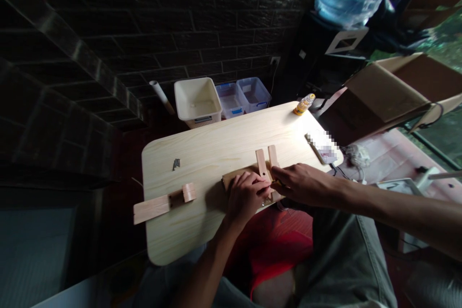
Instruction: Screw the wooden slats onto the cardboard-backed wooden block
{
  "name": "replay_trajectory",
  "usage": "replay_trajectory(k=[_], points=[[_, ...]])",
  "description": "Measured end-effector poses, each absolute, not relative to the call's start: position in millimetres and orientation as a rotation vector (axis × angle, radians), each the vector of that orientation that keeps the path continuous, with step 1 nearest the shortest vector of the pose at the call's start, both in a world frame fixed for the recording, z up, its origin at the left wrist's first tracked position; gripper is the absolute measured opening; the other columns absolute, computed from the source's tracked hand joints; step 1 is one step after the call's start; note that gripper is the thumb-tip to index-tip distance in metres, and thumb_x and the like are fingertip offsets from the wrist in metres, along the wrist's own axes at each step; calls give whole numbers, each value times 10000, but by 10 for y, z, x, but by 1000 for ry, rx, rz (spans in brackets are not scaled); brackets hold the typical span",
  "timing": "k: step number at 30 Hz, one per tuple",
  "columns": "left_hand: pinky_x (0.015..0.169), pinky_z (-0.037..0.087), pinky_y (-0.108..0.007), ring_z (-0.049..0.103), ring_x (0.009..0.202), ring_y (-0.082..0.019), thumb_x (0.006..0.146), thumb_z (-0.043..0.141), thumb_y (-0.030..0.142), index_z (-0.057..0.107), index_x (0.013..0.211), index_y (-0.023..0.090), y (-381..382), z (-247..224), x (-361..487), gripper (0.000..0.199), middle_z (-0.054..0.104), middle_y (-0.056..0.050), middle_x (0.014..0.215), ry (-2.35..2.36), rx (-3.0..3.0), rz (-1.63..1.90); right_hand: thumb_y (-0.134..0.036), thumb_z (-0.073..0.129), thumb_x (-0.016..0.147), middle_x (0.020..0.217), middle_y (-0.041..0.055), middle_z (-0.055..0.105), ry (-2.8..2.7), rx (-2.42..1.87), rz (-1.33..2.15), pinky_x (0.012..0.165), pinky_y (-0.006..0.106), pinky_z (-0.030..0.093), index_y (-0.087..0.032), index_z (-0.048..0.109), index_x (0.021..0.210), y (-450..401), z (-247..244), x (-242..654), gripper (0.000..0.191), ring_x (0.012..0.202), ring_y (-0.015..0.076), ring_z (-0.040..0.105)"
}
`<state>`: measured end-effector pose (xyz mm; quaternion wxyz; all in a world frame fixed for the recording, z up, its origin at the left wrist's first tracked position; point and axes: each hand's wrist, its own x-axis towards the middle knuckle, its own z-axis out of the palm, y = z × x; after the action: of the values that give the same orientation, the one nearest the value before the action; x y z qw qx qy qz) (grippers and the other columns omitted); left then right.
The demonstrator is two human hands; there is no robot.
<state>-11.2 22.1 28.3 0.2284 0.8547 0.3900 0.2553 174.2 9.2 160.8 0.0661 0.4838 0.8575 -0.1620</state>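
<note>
My left hand (pixel 248 190) lies over a wooden block (pixel 231 176) near the table's front edge, fingers bent together and gripping it. Its fingertips meet those of my right hand (pixel 298 180), which is closed around a slim tool with a yellow part (pixel 276 182), mostly hidden by the fingers. Two light wooden slats, one with a dark hole (pixel 261 161) and another (pixel 273 155), stick out beyond my hands from the block. What lies beneath my fingertips is hidden.
On the pale table (pixel 202 154) lie dark screws (pixel 176 163), a wooden piece with a round end (pixel 155 208), a yellow-capped bottle (pixel 304 104) and a phone-like device (pixel 321 148). Behind stand a white bin (pixel 198 99) and clear boxes (pixel 252 94). A cardboard box (pixel 390 89) stands right.
</note>
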Motion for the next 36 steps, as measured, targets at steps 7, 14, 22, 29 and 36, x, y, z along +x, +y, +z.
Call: replay_trajectory(k=[7, 14, 22, 29, 36], points=[[806, 391, -365, 585, 928, -198, 892, 692, 299, 765, 922, 306, 226, 266, -104, 79, 692, -16, 922, 1072, 2355, 747, -242, 423, 1031, 1027, 106, 669, 2781, 1145, -393, 644, 279, 445, -136, 580, 1140, 76, 1539, 1857, 218, 847, 171, 626], [810, 397, -375, 585, 950, -203, 902, 680, 300, 762, 941, 309, 229, 264, -104, 91, 701, -19, 953, 1059, 2341, 754, -220, 422, 1040, 928, 86, 671, 2794, 1247, -456, 571, 265, 383, -124, 559, 1118, 91, 1472, 1922, 185, 694, 132, 608], [796, 391, -368, 580, 944, -200, 897, 687, 325, 752, 927, 300, 224, 250, -110, 76, 701, -10, 955, 1062, 2331, 745, -302, 452, 1028, 724, 36, 678, 2559, 1636, -574, 507, 283, 242, -137, 551, 1105, -46, 1490, 1794, 207, 526, 123, 544], [799, 387, -369, 577, 930, -203, 889, 690, 293, 755, 939, 303, 229, 268, -111, 83, 699, -13, 956, 1047, 2342, 742, -321, 453, 1023, 847, 55, 677, 2607, 1530, -493, 526, 285, 281, -148, 522, 1155, -92, 1525, 1801, 229, 613, 139, 578], [812, 391, -369, 577, 923, -198, 896, 677, 286, 758, 923, 292, 233, 279, -131, 86, 695, -14, 942, 1034, 2345, 763, -202, 400, 1034, 957, 75, 643, 2800, 1199, -379, 595, 279, 390, -152, 556, 1132, -74, 1439, 1841, 190, 773, 149, 598]])
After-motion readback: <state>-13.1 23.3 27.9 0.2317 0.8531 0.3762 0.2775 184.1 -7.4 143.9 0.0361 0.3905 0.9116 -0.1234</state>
